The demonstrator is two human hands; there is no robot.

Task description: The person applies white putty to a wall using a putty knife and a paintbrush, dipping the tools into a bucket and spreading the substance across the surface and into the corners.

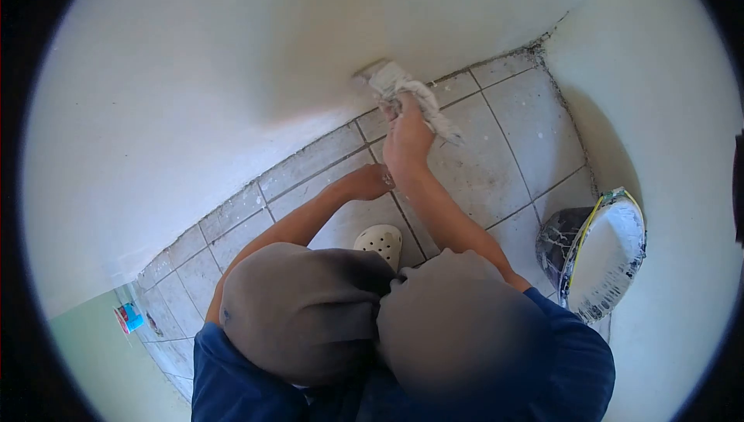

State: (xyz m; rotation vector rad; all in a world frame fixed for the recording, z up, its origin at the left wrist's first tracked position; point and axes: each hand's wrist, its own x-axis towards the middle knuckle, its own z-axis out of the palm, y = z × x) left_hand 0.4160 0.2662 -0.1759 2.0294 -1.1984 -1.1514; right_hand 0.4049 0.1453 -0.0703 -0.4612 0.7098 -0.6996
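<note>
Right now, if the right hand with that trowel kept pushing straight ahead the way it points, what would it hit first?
The right hand holds a plaster-caked trowel aimed up at the white wall. Going straight on, it would meet that wall just above the tiled floor; the blade tip looks to be at the wall already, though depth is hard to judge.

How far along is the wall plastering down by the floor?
Done: the wall above looks smooth and evenly white. In hand: the right hand presses a trowel against the wall's bottom edge; the left hand rests on the floor tiles. Left: the corner joint looks rough, and the bucket shows white plaster.
</note>
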